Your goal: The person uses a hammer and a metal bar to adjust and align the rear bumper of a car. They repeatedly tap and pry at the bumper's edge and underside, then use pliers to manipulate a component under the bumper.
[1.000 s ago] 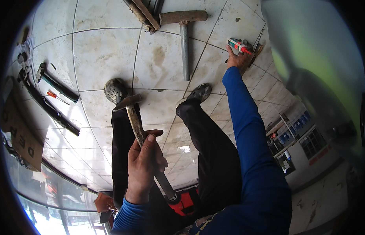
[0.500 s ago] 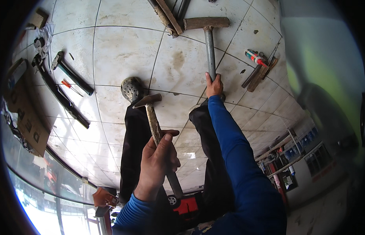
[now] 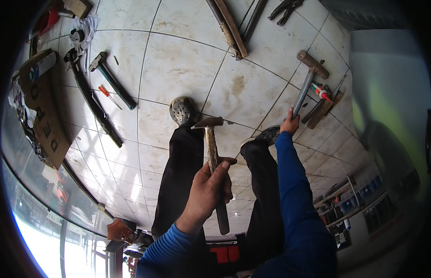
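- Left hand (image 3: 207, 192): closed round a wedge-headed hammer (image 3: 211, 141) by its handle, above the tiled floor (image 3: 185, 60).
- Right hand (image 3: 289, 123): gripping a sledgehammer (image 3: 302, 94) by its metal handle, head near a red-tipped bottle (image 3: 321, 93).

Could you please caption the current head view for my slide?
Over floor tiles, left hand grips a hammer, right hand a grey-handled sledgehammer.

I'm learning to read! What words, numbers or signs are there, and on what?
Brown cardboard box: big dark letters, not copied here.
White-green bottle with red nozzle, white-blue cylinder: labels too small.
Clear glass wall: pale marks, too blurred.
Rusty-headed hammer in left hand, brown-headed sledgehammer in right hand: no lettering visible.
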`<state>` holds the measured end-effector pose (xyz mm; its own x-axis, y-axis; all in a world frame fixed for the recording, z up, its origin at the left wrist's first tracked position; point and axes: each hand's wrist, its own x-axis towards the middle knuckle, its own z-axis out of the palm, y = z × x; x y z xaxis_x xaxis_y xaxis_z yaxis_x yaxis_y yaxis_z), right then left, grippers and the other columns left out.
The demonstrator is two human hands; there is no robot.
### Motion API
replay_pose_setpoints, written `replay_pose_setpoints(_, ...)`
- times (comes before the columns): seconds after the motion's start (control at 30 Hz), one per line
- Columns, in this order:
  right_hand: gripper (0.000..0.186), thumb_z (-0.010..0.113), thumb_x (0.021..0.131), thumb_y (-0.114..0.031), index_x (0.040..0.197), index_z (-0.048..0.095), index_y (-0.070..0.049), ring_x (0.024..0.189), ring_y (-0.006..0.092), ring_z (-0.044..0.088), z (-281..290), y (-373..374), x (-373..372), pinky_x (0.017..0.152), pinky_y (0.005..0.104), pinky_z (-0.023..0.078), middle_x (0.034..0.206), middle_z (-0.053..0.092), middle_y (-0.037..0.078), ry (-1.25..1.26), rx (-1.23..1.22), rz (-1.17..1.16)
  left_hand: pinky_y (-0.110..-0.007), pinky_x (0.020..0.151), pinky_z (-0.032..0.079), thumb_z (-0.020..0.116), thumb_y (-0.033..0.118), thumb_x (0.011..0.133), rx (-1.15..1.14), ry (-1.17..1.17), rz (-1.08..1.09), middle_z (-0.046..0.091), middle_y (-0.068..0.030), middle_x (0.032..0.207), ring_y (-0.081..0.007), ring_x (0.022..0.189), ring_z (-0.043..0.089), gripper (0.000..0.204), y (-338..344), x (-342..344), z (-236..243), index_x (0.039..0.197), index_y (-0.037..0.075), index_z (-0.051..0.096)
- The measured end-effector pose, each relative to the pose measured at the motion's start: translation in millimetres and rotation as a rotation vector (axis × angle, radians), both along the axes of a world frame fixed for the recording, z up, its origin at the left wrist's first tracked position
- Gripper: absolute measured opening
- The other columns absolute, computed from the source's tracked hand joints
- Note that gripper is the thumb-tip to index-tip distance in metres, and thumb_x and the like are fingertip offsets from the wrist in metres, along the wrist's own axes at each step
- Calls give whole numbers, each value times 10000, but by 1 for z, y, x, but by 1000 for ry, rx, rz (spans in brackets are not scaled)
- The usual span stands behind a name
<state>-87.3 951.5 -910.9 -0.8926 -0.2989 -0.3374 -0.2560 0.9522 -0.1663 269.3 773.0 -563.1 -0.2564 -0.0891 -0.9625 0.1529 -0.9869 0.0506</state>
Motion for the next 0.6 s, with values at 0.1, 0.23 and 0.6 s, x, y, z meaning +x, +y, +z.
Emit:
replay_pose_setpoints(0.1, 703, 533, 968, -705, 1132, 602, -24, 909, 445, 718, 4, -30, 5, 768, 524, 568, 945, 724, 255, -159, -9, -210, -263, 481, 419, 545, 320, 1094, 16, -8, 8, 533, -26, 584, -109, 463, 514, 348, -1, 5, 2, 1231, 7, 615)
replay_pose_setpoints(0.23, 671, 627, 930, -666, 1176, 582, -42, 1006, 390, 673, 12, -52, 0, 836, 518, 549, 1065, 678, 208, 110, 131, -123, -263, 482, 419, 539, 323, 1097, 11, 16, -9, 529, -23, 585, -108, 466, 512, 351, -3, 9, 3, 1231, 9, 617)
replay_pose_setpoints(0.6, 874, 905, 738, -468, 1379, 461, -74, 1219, 373, 528, -2, -292, 211, 1040, 502, 466, 1301, 479, 185, -93, -103, 695, -261, 476, 420, 555, 322, 1085, -8, -21, 41, 492, -7, 605, -111, 443, 471, 378, -8, 13, 0, 1234, -22, 604)
